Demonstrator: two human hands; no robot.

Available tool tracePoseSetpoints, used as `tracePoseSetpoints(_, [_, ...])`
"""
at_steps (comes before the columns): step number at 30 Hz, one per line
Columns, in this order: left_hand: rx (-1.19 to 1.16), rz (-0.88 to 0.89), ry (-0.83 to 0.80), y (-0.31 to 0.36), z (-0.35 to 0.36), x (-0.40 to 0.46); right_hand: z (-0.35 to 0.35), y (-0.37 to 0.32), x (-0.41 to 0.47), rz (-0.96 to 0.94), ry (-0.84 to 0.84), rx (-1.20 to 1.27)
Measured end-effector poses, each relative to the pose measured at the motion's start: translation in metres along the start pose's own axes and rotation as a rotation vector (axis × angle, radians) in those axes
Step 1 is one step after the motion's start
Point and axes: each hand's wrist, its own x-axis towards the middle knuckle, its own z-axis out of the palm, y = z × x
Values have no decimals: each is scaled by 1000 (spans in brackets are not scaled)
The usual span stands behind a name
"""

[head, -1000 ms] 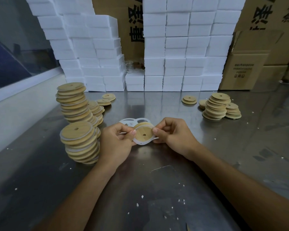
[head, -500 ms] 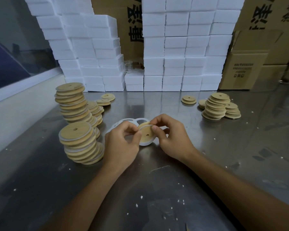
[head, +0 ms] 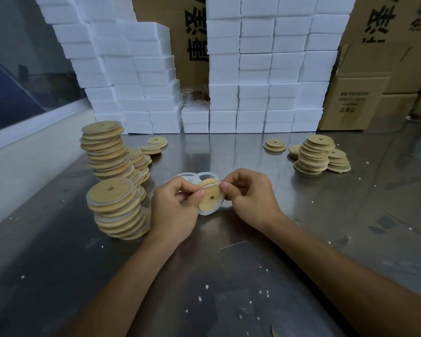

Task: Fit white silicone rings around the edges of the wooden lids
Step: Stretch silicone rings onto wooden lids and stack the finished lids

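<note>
**Ring half-seated on a lid, both hands pinching**

While the lid [head: 210, 198] stood tilted on edge between the two hands, just above the bench [head: 229, 276], a white silicone ring [head: 206, 213] hung loose below its lower edge and stretched across its top. The left hand [head: 174, 210] had its fingers curled, thumb and forefinger pinching the ring at the lid's left side. The right hand [head: 250, 199] was curled likewise, its fingertips nipping the ring at the lid's upper right edge. Just beyond the hands, a few spare rings [head: 192, 176] lay flat on the steel. To the left of the left hand stood leaning stacks of ringed lids [head: 114, 198], the nearest one close beside the wrist. Well off to the right of the right hand sat lower piles of bare lids [head: 316, 156]. Far beyond the hands, white foam blocks [head: 253, 69] were stacked against cardboard cartons [head: 360, 98]. White crumbs dotted the bench nearer the forearms.
</note>
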Motion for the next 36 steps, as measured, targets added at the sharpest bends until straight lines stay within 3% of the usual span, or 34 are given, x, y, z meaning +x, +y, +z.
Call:
tracePoseSetpoints(7, [-11,-7,-11,0,-1,-1,-5,-3,1,75,-27,122])
tracePoseSetpoints(16, [-124,-231,14,6,0,-3,-8,0,0,57,-103,90])
tracePoseSetpoints(24, [-45,-56,60,6,-2,-4,-2,3,-1,-115,0,-5])
tracePoseSetpoints(31, [-139,-283,68,9,0,-2,-3,2,2,-22,-36,78])
tracePoseSetpoints(36, [-124,-283,61,12,-2,-3,-4,3,2,43,-61,125])
